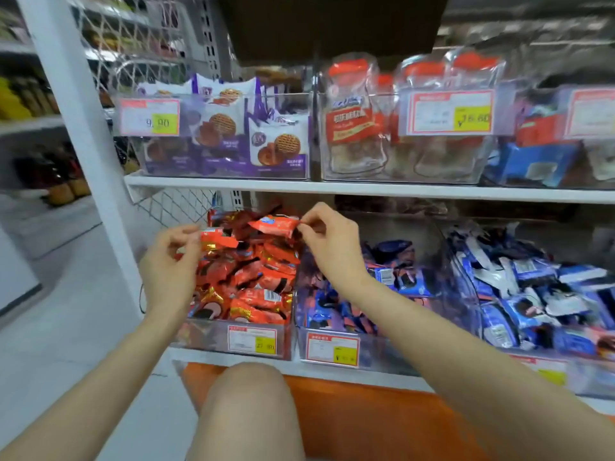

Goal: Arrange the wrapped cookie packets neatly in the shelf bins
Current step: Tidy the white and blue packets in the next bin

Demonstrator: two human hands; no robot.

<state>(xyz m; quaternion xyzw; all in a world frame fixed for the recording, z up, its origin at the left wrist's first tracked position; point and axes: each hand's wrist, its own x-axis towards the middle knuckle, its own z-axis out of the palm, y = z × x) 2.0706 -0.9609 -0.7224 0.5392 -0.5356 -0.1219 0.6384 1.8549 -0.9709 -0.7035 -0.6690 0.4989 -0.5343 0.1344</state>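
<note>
**Shop aisle, lower shelf (pixel 382 377): both grips closed on red**

Clear bins in a row, price tags (pixel 252 340) on the fronts. Above the clear bin (pixel 206 337) heaped with red packets (pixel 259 287): left hand (pixel 169 264), fingers narrowly curled, pinching one red packet (pixel 218 239) by its end, over the bin's left rim. Right hand (pixel 329 244) likewise closed to a tight pinch on the crimped end of a second red packet (pixel 274 224), above the bin's back half. Two packets held, one per hand; heap below too dense to count. Right of the bin, two bins of blue packets (pixel 532 294).
</note>
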